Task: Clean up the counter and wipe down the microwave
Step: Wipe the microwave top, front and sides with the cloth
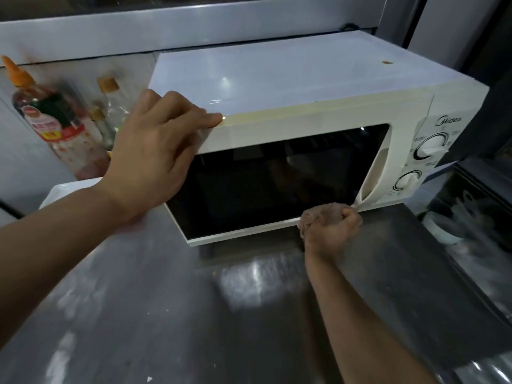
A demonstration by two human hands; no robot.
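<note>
A white microwave [291, 79] with a dark glass door and two dials stands at the back of the steel counter [194, 314]. My left hand [149, 159] rests on its top left front corner, fingers bent over the edge. My right hand [332, 231] grips a bunched brownish cloth [315, 213] and holds it against the door's lower right corner, by the bottom of the handle.
A red sauce bottle [52, 117] with an orange cap and a clear glass bottle [110, 106] stand left of the microwave against the wall. A white object [63, 191] lies by my left wrist. To the right the counter ends at a lower area holding white dishes [446, 228].
</note>
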